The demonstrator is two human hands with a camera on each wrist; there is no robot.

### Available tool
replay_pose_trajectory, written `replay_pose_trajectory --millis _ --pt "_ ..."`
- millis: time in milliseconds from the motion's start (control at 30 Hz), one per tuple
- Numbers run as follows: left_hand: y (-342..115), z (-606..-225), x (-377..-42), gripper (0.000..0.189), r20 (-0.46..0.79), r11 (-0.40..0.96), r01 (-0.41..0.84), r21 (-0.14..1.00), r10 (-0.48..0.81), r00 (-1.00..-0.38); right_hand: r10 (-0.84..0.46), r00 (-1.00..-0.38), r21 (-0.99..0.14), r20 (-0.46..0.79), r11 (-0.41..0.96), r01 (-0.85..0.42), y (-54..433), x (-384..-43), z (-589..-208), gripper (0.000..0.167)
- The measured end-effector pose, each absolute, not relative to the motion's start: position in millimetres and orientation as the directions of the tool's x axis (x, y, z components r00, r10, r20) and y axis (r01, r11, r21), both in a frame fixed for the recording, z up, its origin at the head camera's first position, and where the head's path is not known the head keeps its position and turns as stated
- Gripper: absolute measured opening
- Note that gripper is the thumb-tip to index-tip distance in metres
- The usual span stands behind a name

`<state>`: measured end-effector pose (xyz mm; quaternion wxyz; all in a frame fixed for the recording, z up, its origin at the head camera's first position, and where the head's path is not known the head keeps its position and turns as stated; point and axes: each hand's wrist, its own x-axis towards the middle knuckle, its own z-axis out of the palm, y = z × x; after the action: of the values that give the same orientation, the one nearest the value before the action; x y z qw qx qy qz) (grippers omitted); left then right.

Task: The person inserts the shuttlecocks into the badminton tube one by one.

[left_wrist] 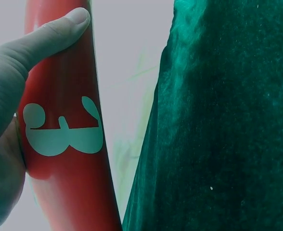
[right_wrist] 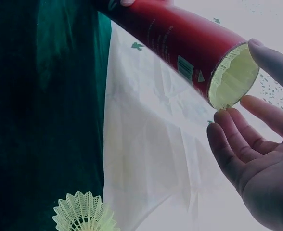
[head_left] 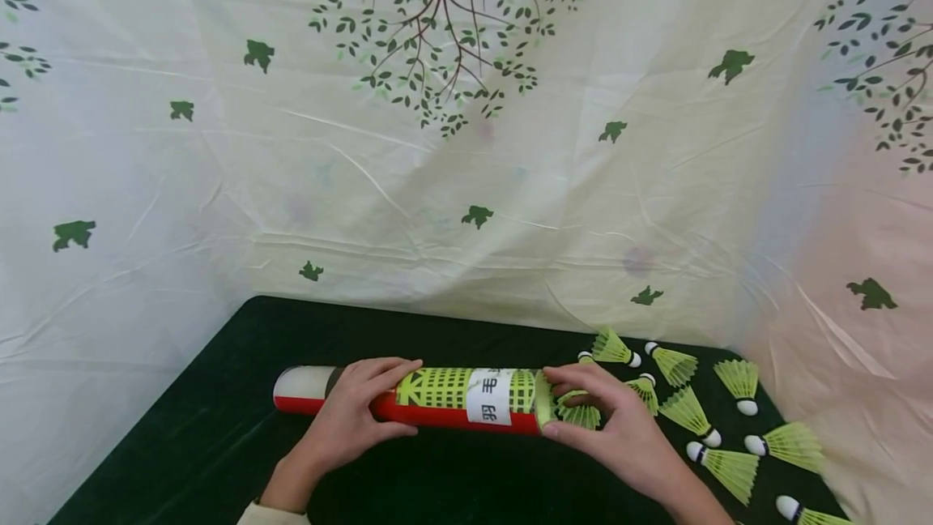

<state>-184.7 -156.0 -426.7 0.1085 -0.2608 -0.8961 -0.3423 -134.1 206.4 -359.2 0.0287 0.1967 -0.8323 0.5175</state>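
Observation:
A clear-topped shuttlecock tube (head_left: 452,409) with a red lower side lies level above the dark green table. My left hand (head_left: 355,403) grips it left of its middle; in the left wrist view its thumb (left_wrist: 59,33) presses along the red side. At the tube's right end is my right hand (head_left: 612,420), thumb and fingertips at the rim. The right wrist view shows those fingers (right_wrist: 245,139) spread and loosely bent round the open mouth, the palm holding nothing. A pale yellow shuttlecock skirt (right_wrist: 235,79) shows just inside the mouth. Yellow netted skirts show through the tube's clear side.
Several yellow shuttlecocks with white heads, such as one shuttlecock (head_left: 729,468), lie scattered at the table's right side. The dark green tabletop (head_left: 182,444) meets a cream cloth backdrop (head_left: 408,217) with leaf prints behind and at both sides.

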Motion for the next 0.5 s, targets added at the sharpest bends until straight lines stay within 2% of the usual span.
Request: replay_pose_trajectory --millis 267,500 --pt "-154.7 -426.4 -185.2 0.089 0.374 0.629 0.538 0.561 0.387 -0.842 -0.275 -0.939 -0.878 0.207 0.372 -0.302 205.0 -133.2 -358.5 0.052" --pt "-154.4 -427.3 -185.2 0.089 0.382 0.622 0.536 0.571 0.376 -0.844 -0.195 -0.955 -0.901 0.225 0.332 -0.280 199.9 -129.6 -365.9 0.052"
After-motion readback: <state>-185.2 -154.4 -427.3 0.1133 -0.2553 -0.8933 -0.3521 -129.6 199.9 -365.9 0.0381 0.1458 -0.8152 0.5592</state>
